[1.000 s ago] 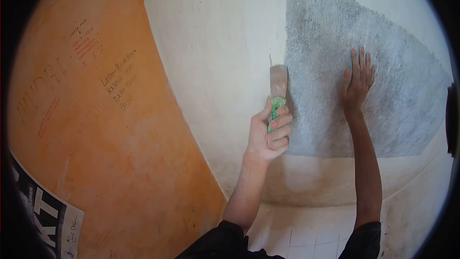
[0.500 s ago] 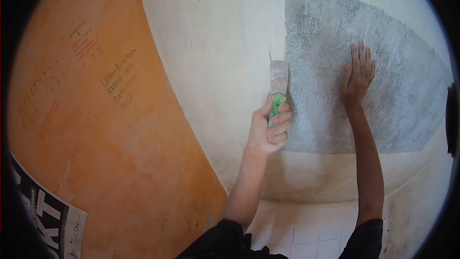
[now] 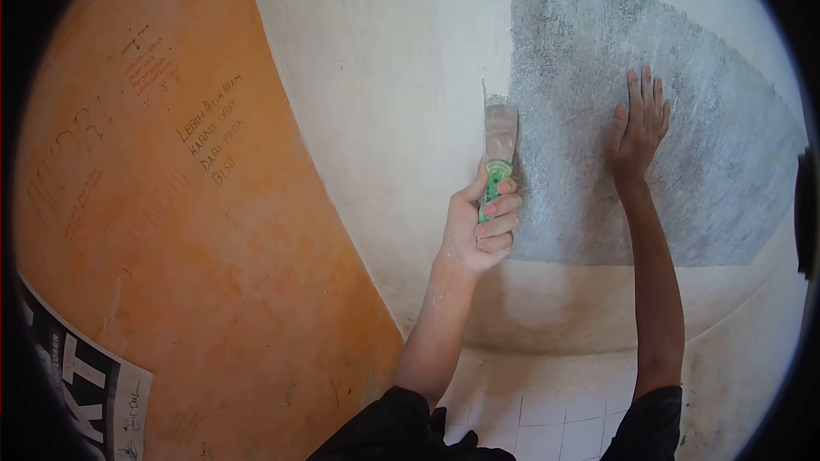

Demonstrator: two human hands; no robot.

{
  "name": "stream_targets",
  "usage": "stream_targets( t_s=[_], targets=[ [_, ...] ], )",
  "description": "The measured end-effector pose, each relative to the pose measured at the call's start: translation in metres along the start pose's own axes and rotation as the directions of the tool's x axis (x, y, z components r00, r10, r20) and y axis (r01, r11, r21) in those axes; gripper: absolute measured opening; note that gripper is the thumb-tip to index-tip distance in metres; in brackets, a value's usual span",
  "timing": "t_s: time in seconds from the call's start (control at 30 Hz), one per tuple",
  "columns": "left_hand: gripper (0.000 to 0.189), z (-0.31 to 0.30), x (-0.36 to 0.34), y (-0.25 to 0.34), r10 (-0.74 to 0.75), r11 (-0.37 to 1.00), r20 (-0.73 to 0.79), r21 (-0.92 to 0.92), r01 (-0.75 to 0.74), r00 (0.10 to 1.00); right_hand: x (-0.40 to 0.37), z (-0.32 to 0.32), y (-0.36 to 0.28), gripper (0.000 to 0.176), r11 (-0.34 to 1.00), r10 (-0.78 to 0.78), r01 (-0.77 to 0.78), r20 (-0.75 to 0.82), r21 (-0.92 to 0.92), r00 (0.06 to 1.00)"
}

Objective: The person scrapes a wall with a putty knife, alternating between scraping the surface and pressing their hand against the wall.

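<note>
My left hand (image 3: 480, 226) grips the green handle of a putty scraper (image 3: 497, 143). Its flat blade points up and lies against the cream wall (image 3: 384, 77), right at the left edge of a grey scraped patch (image 3: 581, 162). My right hand (image 3: 636, 128) is pressed flat on that grey patch, fingers spread and pointing up, holding nothing. Both forearms reach up from black sleeves at the bottom of the view.
An orange wall (image 3: 171, 248) with handwritten words meets the cream wall at the left. A black-and-white poster (image 3: 77, 393) hangs at its lower left. White floor tiles (image 3: 547, 410) show between my arms at the bottom.
The scraper blade has slid a little upward along the left edge of the grey patch. My right hand has stayed flat on the wall, shifting slightly up.
</note>
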State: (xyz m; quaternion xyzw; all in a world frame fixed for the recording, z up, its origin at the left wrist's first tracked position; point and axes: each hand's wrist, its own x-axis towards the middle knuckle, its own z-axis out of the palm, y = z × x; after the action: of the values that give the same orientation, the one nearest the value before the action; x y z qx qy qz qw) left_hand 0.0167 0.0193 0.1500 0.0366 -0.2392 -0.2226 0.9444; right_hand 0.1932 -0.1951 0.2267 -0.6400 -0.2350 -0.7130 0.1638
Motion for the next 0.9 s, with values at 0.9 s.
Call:
stream_targets(
  t_s=[0.9],
  targets=[
    [0.045,0.001,0.001,0.017,-0.026,0.996,0.0,0.081,0.026,1.0,0.0,-0.001,0.002,0.044,1.0,0.0,0.0,-0.009,-0.002,1.0]
  ],
)
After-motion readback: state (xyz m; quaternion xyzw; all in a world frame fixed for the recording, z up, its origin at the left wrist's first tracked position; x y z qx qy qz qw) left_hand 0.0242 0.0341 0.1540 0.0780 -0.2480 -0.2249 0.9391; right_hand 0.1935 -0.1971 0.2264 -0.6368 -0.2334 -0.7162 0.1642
